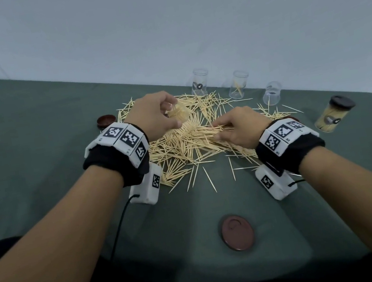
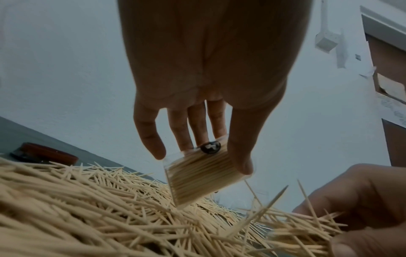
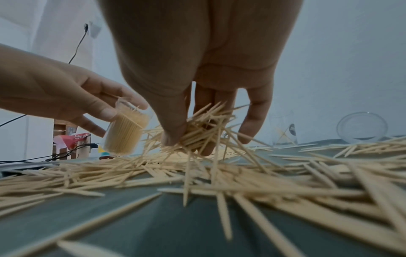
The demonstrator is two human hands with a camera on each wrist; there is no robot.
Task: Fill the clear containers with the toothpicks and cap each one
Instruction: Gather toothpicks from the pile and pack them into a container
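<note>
A wide pile of toothpicks point(image 1: 187, 140) lies on the green table point(image 1: 32, 142). My left hand point(image 1: 158, 116) holds a clear container point(image 2: 202, 175) packed with toothpicks, uncapped and tilted, just above the pile; the container point(image 3: 125, 132) also shows in the right wrist view. My right hand point(image 1: 234, 127) pinches a bunch of toothpicks point(image 3: 202, 128) from the pile between thumb and fingers. Three clear containers point(image 1: 200, 84) point(image 1: 238, 84) point(image 1: 271, 93) stand at the back, nearly empty. A capped full container point(image 1: 334, 116) stands at the right.
A brown cap point(image 1: 237, 232) lies near the table's front edge and another brown cap point(image 1: 105, 121) lies left of the pile. The wall runs close behind the containers. The table's right edge lies just beyond the capped container.
</note>
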